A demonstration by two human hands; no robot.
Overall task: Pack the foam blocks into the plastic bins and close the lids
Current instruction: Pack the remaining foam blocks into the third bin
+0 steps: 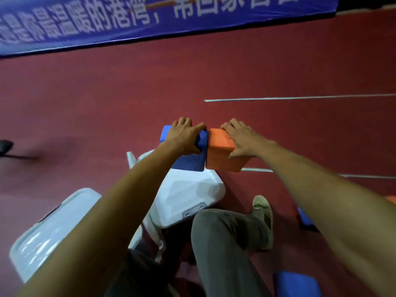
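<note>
My left hand [184, 136] grips a blue foam block [188, 162], fingers curled over its far edge and thumb on its near side. Right beside it, my right hand [242, 139] grips an orange foam block [220, 142] the same way. The two blocks touch side by side, held above the far end of a white plastic bin [188, 196]. Its inside is pale and blurred, so I cannot tell what lies in it. A clear lid [49, 230] with a grey rim lies at the lower left, partly behind my left forearm.
Red floor with white lines spreads ahead. A blue banner [150, 20] with white characters runs along the far edge. More blue blocks [297, 284] lie at the lower right, and another blue block [304, 217] beside an orange corner [392, 199]. My leg and shoe [262, 215] are near the bin.
</note>
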